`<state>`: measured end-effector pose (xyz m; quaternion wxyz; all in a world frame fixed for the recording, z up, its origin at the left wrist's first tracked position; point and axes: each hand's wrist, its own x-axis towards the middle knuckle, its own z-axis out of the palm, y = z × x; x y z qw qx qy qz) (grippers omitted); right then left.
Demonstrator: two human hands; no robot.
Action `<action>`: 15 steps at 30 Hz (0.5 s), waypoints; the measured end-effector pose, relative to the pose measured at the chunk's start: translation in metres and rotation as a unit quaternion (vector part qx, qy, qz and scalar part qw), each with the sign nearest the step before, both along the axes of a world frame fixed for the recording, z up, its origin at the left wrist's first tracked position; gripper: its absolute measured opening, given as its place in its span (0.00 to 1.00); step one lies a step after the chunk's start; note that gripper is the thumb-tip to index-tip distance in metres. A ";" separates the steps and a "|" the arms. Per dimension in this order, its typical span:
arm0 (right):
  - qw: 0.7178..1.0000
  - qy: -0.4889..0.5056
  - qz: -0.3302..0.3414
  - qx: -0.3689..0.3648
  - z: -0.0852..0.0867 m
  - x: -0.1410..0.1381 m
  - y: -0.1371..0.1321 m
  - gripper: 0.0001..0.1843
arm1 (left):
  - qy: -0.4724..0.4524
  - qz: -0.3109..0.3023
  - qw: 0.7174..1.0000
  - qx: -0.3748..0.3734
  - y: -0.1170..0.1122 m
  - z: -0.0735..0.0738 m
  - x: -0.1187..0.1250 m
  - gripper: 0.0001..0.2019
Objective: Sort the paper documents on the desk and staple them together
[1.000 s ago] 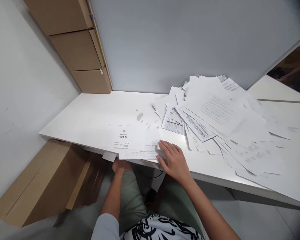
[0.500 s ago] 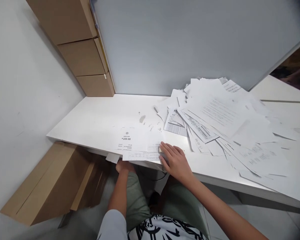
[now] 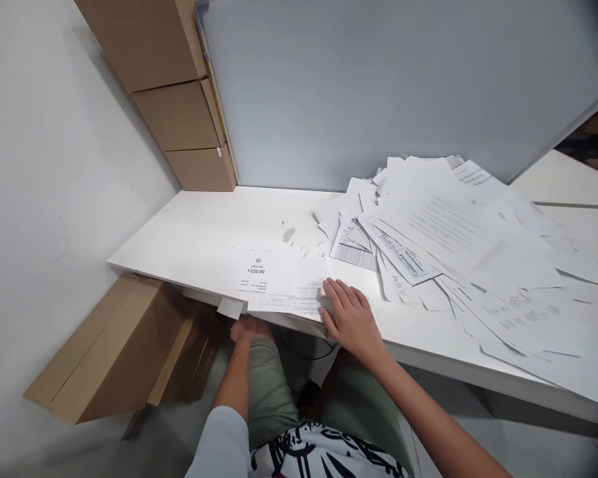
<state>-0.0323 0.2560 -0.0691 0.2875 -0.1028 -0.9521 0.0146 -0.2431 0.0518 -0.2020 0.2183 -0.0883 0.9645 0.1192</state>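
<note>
My right hand (image 3: 349, 312) rests palm down at the front of the desk, fingers together and curved over a small pale object (image 3: 323, 292). Most of that object is covered, so its kind is unclear. Beside those fingers lies a printed sheet with a table (image 3: 286, 303), partly under a white slip reading 220.00 (image 3: 259, 273). Just below the desk's front edge is my left hand (image 3: 244, 327); its fingers are hidden. A small blank white piece (image 3: 230, 308) juts over the edge right above it.
A large, loose heap of printed papers (image 3: 448, 232) covers the right part of the white desk (image 3: 204, 226). Cardboard boxes (image 3: 179, 116) are stacked at the back left. Another cardboard box (image 3: 99, 352) stands below the desk's left end. A grey panel (image 3: 369, 86) rises behind.
The view has shifted slightly, so the desk and papers appear a little further right. Both hands keep about the same places by the sheets.
</note>
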 end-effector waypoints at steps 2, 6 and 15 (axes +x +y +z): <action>1.000 -0.001 -0.001 0.001 0.000 0.000 0.000 0.31 | -0.009 0.016 1.000 -0.003 0.001 0.002 0.000 0.26; 1.000 -0.003 -0.004 -0.001 0.002 0.000 -0.001 0.29 | -0.018 0.007 1.000 0.005 0.003 0.005 0.000 0.27; 1.000 -0.008 -0.006 -0.017 0.004 -0.001 0.000 0.30 | 0.011 -0.040 0.999 -0.001 0.002 0.007 0.005 0.26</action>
